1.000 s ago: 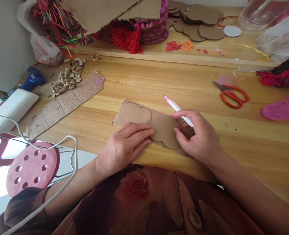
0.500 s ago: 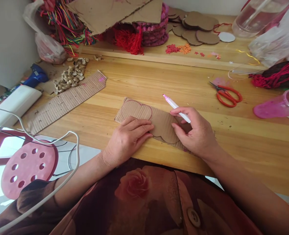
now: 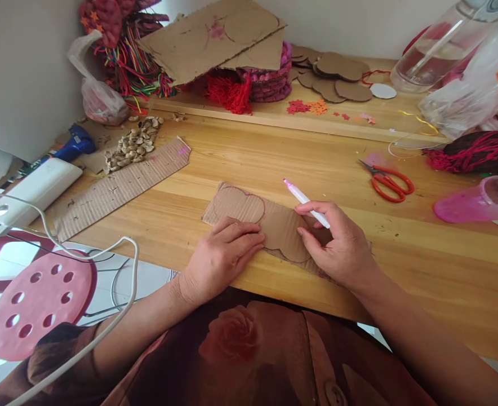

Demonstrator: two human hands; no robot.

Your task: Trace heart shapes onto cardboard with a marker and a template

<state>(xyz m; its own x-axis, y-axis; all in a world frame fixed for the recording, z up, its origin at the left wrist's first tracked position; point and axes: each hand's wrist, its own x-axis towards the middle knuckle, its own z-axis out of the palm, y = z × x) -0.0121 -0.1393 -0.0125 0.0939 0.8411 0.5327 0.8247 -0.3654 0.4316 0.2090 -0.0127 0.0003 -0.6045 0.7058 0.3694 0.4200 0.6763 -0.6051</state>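
A strip of brown corrugated cardboard (image 3: 238, 206) lies on the wooden table (image 3: 274, 158) near its front edge, with a rounded outline drawn in pink at its left end. A cut cardboard shape (image 3: 283, 232) rests on the strip between my hands. My left hand (image 3: 221, 256) lies flat on it with fingers stretched, pressing it down. My right hand (image 3: 337, 245) grips a white marker (image 3: 306, 200) with a pink tip pointing up and away, while its fingers touch the right edge of the shape.
Red-handled scissors (image 3: 386, 181) lie to the right, a pink cup (image 3: 477, 202) further right. A long cardboard strip (image 3: 122, 186) and a heap of shells (image 3: 133, 145) lie at the left. Cardboard discs (image 3: 337, 76), yarn (image 3: 232, 90) and a cardboard sheet (image 3: 215, 36) fill the back shelf.
The view has tilted upward, so everything sits lower in the picture. Both hands stay on the cardboard in the same pose.
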